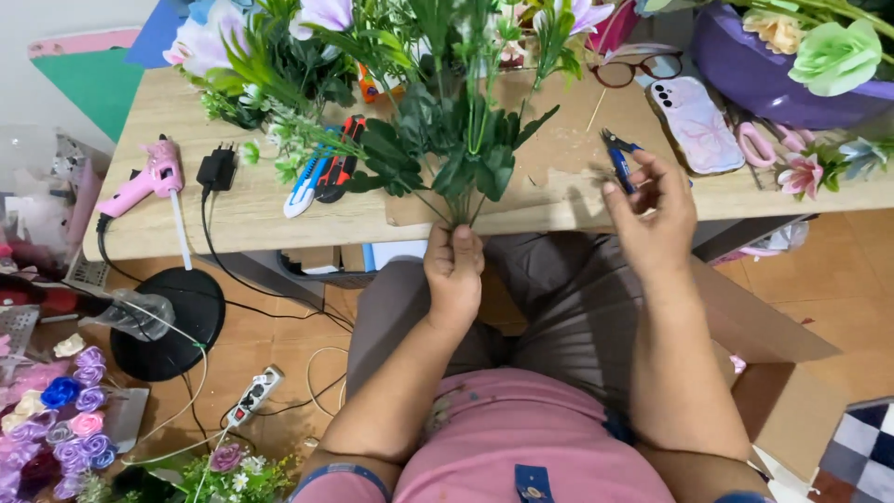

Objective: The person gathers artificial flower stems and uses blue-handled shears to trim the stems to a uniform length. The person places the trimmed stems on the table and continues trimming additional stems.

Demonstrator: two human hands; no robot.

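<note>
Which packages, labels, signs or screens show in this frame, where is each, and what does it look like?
Cardboard box: on the floor at lower right, brown, flaps open.
Phone: back up on the wooden table at upper right, so no screen shows; rounded rectangle in a pale pink and white case.
Small label: on the pink shirt at the bottom edge, dark blue, rectangular.
No signs or lit screens in view.

A phone (696,123) lies face down on the wooden table (233,210), its screen hidden and its pink-and-white marbled case showing, just beside red-rimmed glasses (641,68). At lower right an open brown cardboard box (792,391) stands on the tiled floor. A small dark-blue label (533,482) sits on the pink shirt (521,438).
</note>
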